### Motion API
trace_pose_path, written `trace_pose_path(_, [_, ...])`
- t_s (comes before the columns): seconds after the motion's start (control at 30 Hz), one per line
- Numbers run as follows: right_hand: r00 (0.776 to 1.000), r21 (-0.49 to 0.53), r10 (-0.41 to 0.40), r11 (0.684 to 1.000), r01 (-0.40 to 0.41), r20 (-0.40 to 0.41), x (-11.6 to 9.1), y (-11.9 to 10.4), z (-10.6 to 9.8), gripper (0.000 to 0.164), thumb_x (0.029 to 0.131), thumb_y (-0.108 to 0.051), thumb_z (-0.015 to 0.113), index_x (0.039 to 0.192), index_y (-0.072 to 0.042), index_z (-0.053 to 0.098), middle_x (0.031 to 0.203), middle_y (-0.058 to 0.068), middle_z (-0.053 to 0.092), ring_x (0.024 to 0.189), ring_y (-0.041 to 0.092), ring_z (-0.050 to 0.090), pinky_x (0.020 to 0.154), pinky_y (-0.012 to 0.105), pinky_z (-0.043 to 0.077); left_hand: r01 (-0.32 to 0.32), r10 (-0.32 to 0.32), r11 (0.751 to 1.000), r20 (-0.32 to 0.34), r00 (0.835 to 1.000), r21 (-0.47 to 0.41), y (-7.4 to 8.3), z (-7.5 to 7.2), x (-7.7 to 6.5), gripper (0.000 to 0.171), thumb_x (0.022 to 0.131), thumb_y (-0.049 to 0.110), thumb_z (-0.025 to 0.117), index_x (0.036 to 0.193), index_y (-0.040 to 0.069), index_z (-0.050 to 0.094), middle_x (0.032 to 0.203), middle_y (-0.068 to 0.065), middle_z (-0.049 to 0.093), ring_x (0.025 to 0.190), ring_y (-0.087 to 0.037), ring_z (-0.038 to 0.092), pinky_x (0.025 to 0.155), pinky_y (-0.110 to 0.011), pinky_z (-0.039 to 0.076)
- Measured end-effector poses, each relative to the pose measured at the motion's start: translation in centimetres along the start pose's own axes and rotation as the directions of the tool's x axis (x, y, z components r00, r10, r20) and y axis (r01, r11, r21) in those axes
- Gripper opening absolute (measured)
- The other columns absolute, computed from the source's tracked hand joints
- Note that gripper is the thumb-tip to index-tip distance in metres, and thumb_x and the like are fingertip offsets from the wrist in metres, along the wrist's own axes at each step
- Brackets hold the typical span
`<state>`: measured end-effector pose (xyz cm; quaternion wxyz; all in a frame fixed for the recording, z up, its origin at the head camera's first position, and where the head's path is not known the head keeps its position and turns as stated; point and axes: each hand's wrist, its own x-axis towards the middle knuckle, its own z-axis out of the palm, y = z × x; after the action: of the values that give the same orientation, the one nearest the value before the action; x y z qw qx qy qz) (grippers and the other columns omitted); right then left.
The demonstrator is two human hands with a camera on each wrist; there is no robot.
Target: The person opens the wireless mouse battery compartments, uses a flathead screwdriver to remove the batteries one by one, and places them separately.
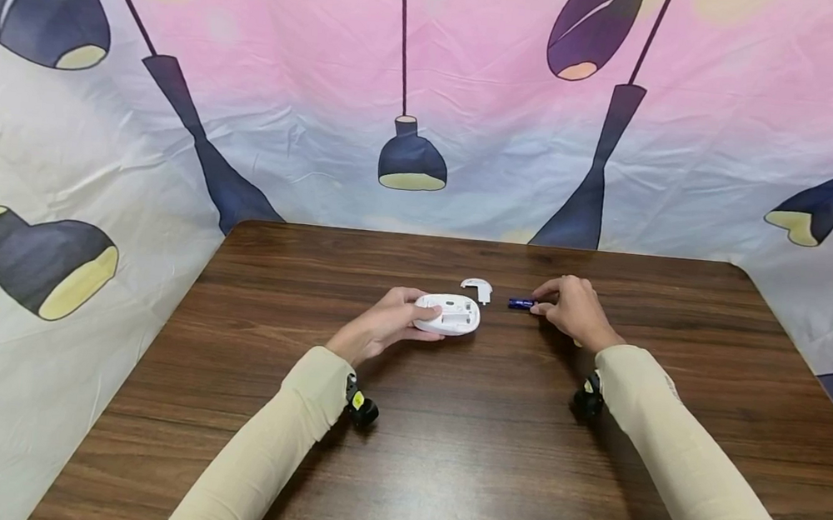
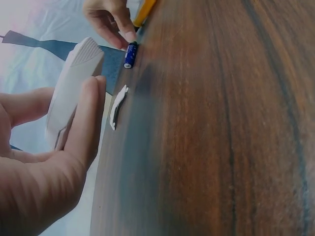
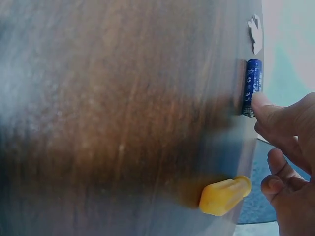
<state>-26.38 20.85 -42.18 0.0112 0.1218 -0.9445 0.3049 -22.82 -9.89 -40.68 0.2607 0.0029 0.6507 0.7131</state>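
Observation:
My left hand (image 1: 386,322) grips a white computer mouse (image 1: 465,325) above the table, thumb on its upturned underside. A battery bay shows there, uncovered. In the left wrist view the mouse (image 2: 69,101) stands on edge between thumb and fingers. With thumb and fingertip, my right hand (image 1: 579,312) pinches one end of a blue battery (image 1: 520,303); the right wrist view shows the battery (image 3: 253,78) at the tabletop. Between the mouse and the battery lies a white battery cover (image 1: 485,290), touched by neither hand.
A yellow object (image 3: 221,197), its kind unclear, lies on the table below my right hand, mostly hidden in the head view. The brown wooden table (image 1: 412,460) ends at a fabric backdrop (image 1: 334,177) printed with lamps. Small black cameras (image 1: 363,410) sit on both wrists.

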Motion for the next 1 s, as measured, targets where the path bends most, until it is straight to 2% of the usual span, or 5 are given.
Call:
trace_pose_path(0.2, [1.000,0.000,-0.023,1.000,0.023,-0.010,-0.2,-0.4,-0.3,0.023,0.089,-0.007,0.078,0.111,0.002,0.075,0.115,0.023,0.071,0.088,0.033,0.067,0.079,0.050,0.059,0.022,-0.015,0.994,-0.065,0.998,0.107,-0.4,0.0,0.0,0.037,0.099,-0.002,0.059,0.131,-0.017,0.047,0.115,-0.022,0.058,0.085,-0.018,0.066,0.084,-0.034,0.063])
trace_pose_path(0.37, [1.000,-0.002,-0.024,1.000,0.024,-0.004,-0.5,-0.9,-0.7,0.025,0.089,-0.006,0.078,0.112,0.002,0.075,0.117,0.024,0.070,0.065,0.023,0.055,0.064,0.038,0.048,0.032,-0.020,0.990,-0.084,0.996,0.138,-0.7,-0.1,0.0,0.038,0.099,-0.002,0.060,0.131,-0.017,0.047,0.114,-0.022,0.060,0.083,-0.017,0.066,0.083,-0.033,0.063])
trace_pose_path(0.77, [1.000,0.000,-0.022,1.000,0.022,-0.001,-1.2,-1.1,-1.2,0.025,0.091,-0.009,0.077,0.114,0.001,0.075,0.115,0.022,0.070,0.066,0.022,0.054,0.067,0.039,0.051,0.046,-0.024,0.977,-0.107,0.994,0.207,-1.0,-0.3,-0.1,0.037,0.099,-0.001,0.061,0.130,-0.017,0.049,0.117,-0.024,0.058,0.079,-0.016,0.066,0.080,-0.031,0.064])
trace_pose_path(0.87, [1.000,0.004,-0.024,1.000,0.024,-0.002,-1.3,-1.0,-1.3,0.025,0.091,-0.009,0.077,0.114,0.001,0.075,0.115,0.023,0.070,0.060,0.023,0.052,0.063,0.037,0.047,0.041,-0.012,0.966,-0.111,0.994,0.256,-1.1,-0.4,-0.2,0.038,0.100,0.000,0.061,0.131,-0.017,0.047,0.119,-0.025,0.057,0.081,-0.018,0.066,0.080,-0.031,0.064])
trace_pose_path(1.0, [0.999,-0.002,-0.040,0.999,0.040,-0.015,-1.5,-0.8,-1.4,0.025,0.091,-0.010,0.078,0.113,0.001,0.075,0.124,0.027,0.066,0.071,0.030,0.063,0.064,0.036,0.047,0.024,0.022,0.937,-0.128,0.992,0.348,-1.1,-0.6,-0.4,0.041,0.099,0.003,0.064,0.131,-0.016,0.047,0.115,-0.024,0.059,0.083,-0.019,0.066,0.078,-0.032,0.064])
